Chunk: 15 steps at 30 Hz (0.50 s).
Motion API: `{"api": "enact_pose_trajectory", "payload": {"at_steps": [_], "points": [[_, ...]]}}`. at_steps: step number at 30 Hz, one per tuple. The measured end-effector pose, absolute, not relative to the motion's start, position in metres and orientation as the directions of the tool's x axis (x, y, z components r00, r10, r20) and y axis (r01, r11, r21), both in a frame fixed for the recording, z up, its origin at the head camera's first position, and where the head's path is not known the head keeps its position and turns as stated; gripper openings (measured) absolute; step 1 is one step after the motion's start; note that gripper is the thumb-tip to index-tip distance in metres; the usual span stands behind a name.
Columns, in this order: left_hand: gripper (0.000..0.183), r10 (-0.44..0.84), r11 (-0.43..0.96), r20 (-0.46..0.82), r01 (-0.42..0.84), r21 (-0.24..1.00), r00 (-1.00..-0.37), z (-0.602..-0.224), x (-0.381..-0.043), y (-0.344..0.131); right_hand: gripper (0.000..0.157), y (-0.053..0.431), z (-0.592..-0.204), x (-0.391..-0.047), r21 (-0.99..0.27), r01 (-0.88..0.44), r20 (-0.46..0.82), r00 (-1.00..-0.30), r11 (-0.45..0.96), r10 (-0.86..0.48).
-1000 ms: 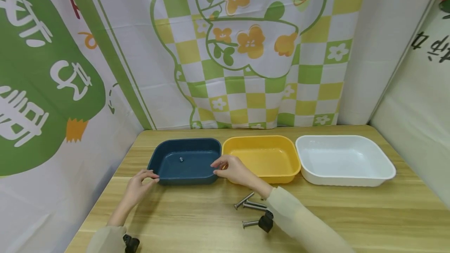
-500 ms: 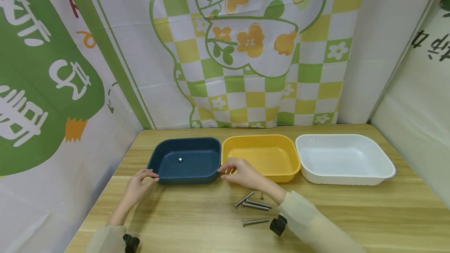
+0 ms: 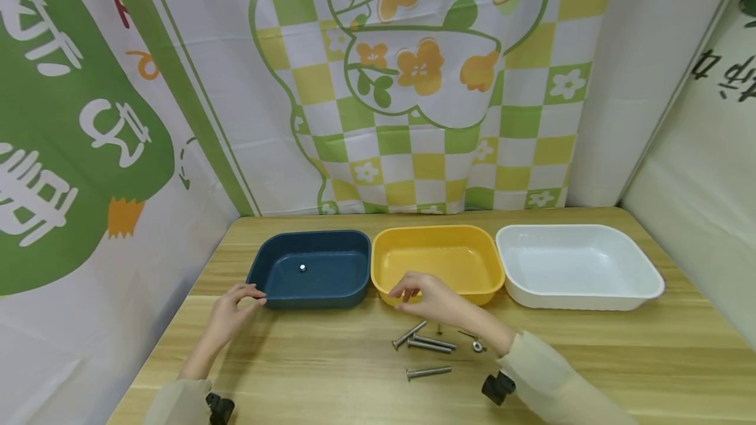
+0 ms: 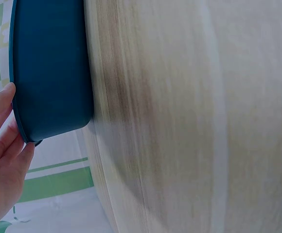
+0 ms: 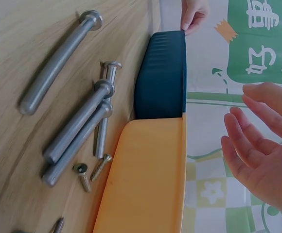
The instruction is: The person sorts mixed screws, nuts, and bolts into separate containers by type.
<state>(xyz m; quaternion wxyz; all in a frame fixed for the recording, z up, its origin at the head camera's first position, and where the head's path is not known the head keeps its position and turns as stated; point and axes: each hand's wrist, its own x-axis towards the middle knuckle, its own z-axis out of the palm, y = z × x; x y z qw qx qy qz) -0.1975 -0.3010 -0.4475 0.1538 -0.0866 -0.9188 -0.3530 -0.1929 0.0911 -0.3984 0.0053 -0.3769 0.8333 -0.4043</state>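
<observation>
My left hand [image 3: 229, 320] pinches the rim of the dark blue tray [image 3: 321, 303] at its front left corner; in the left wrist view the thumb and fingers meet at that rim. A small shiny nut [image 3: 303, 268] lies on the floor of this tray. My right hand [image 3: 434, 299] hovers over the front edge of the yellow tray [image 3: 455, 264], holding nothing, its fingers loosely bent and apart in the right wrist view. Below it on the table lie several long bolts [image 3: 428, 372] with flat round heads, and short brass-coloured screws [image 5: 84, 178] near the yellow tray.
A white tray [image 3: 581, 261] stands right of the yellow one; all three trays are in a row. A small ring-shaped piece [image 3: 478, 346] and thin screws lie near my right forearm on the wooden table [image 3: 307, 372]. Printed curtains [image 3: 425, 169] hang behind and beside the table.
My right hand has moved right and toward me, from the blue tray's right edge to the yellow tray's front edge, uncovering small hardware on the table. The left hand stays at the rim.
</observation>
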Motion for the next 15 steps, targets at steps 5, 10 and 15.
{"api": "enact_pose_trajectory", "payload": {"at_steps": [5,10,15], "points": [[0.009,0.051,0.737,0.344,0.268,0.620,-0.937,-0.447,-0.198,-0.301,0.017,0.103,-0.399,-0.187,-0.684,-0.614,0.279,-0.719,0.395,-0.636],[0.008,0.053,0.735,0.337,0.265,0.625,-0.940,-0.446,-0.197,-0.301,0.017,0.115,-0.404,-0.184,-0.661,-0.628,0.277,-0.712,0.410,-0.645],[0.009,0.053,0.738,0.333,0.262,0.622,-0.941,-0.448,-0.197,-0.301,0.017,0.125,-0.407,-0.180,-0.663,-0.617,0.255,-0.718,0.423,-0.648]]}}
